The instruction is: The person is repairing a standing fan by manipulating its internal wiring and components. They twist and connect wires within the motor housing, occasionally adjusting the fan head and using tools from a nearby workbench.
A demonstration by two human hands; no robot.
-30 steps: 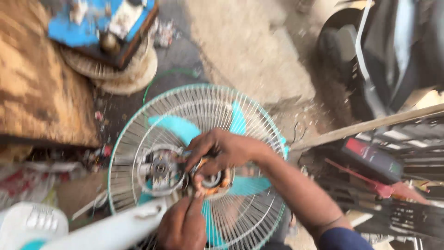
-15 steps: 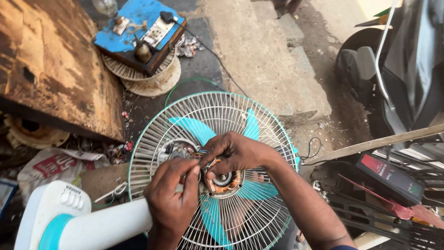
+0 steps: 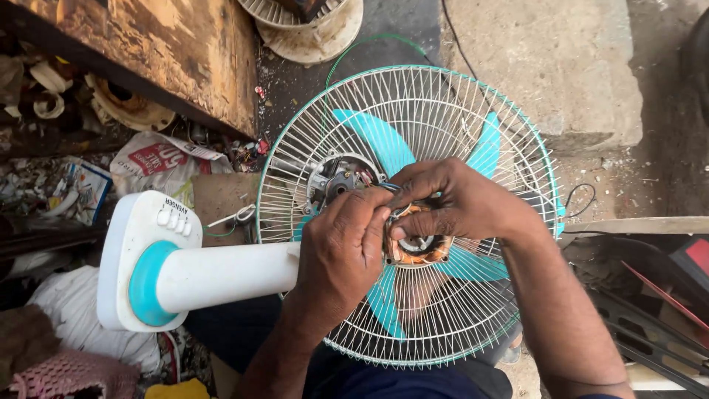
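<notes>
A pedestal fan lies across my lap, its white wire guard (image 3: 473, 96) with a teal rim facing up and teal blades (image 3: 373, 137) behind it. My left hand (image 3: 343, 251) and my right hand (image 3: 461, 199) both grip a small motor stator with copper windings (image 3: 417, 247) at the middle of the guard. Beside it sits the bare grey motor housing (image 3: 336, 177) with short wires. The white fan stand (image 3: 221, 277) runs left to a white and teal base (image 3: 144, 262) with push buttons.
A worn wooden board (image 3: 148, 52) lies at upper left, with scrap parts and papers (image 3: 159, 159) under its edge. A round white fan part (image 3: 310, 29) sits at the top. A concrete slab (image 3: 561, 66) is at upper right, dark metal pieces (image 3: 650, 310) at lower right.
The view has swung down and closer onto the fan. My left hand has come up fully onto the stator beside my right hand. The blue box at the top has left the view.
</notes>
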